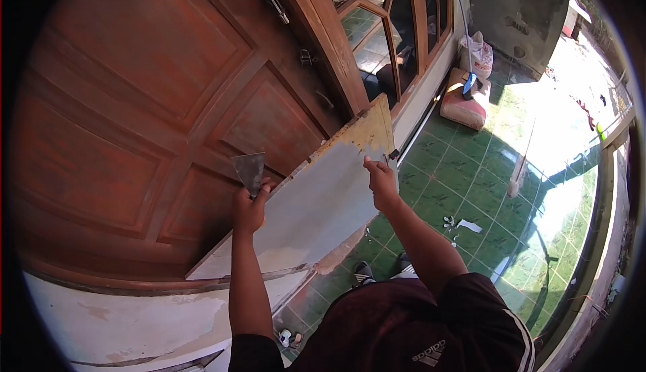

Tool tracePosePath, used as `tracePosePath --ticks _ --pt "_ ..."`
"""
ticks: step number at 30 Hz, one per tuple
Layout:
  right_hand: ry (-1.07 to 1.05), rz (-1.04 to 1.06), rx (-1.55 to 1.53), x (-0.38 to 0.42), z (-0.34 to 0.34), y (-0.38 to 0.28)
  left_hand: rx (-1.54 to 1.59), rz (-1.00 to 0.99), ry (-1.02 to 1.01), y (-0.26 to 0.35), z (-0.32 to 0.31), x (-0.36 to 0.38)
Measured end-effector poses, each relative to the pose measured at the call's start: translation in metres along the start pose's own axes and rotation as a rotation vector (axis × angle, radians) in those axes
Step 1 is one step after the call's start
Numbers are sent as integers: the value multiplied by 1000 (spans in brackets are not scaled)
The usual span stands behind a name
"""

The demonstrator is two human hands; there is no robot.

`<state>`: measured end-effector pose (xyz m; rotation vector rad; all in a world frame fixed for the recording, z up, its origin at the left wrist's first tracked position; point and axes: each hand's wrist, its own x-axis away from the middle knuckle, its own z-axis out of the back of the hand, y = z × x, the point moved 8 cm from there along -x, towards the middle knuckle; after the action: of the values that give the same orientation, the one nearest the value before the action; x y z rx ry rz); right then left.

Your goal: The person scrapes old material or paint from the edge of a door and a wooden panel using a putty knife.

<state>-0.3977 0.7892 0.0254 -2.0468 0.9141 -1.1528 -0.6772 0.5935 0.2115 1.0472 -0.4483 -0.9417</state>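
Note:
My left hand (251,209) is closed around a putty knife (249,170), its wide grey blade pointing up near the top edge of a board. The board (323,190) leans at a slant in front of the door, mostly pale grey with a bare yellowish patch (377,126) at its upper right end. Over that right end my right hand (382,182) is closed, fingers curled in, close to the border of the grey coat. What its fingers hold, if anything, is hidden. A small dark fitting (394,155) sits on the board's right edge.
A brown panelled door (182,130) stands to the left, beside a wooden-framed window (390,29). Sacks (465,99) and a blue-headed broom (470,86) are at the back. White scraps (469,226) lie on the green tiles (431,190); a low ledge (609,197) runs along the right.

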Motion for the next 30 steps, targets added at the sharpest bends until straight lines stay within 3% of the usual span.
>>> tracePosePath --ticks 4,7,10,13,15,17,18,21,22,23,25,28,30 --pt "-163 -156 -179 16 -14 48 19 -1 52 6 2 4" --pt "-457 -139 79 53 -32 64 -7 -118 108 19 4 14" --pt "-546 -100 209 85 -58 48 -17 -221 182 33 -13 34" --pt "-617 121 91 118 -91 11 9 -282 257 44 -60 70" --pt "-687 216 125 133 -98 -15 257 -111 203 29 -90 82" --pt "-733 363 260 156 -101 -46 290 -72 163 29 -116 90" --pt "-722 413 167 166 -105 -51 228 -92 100 39 -132 90" --pt "-514 522 309 147 -93 -28 221 -170 72 32 -149 94" --pt "-503 585 318 148 -87 -31 129 -143 -35 26 -157 92" --pt "-478 467 279 139 -78 -25 38 -114 -142 19 -163 91" --pt "-421 223 202 125 -60 -16 -286 -298 -213 44 -168 101" --pt "-263 488 234 88 -34 -40 -329 -403 -119 59 -149 89" --pt "-181 546 618 70 -13 -71 -368 -553 70 80 -112 75"
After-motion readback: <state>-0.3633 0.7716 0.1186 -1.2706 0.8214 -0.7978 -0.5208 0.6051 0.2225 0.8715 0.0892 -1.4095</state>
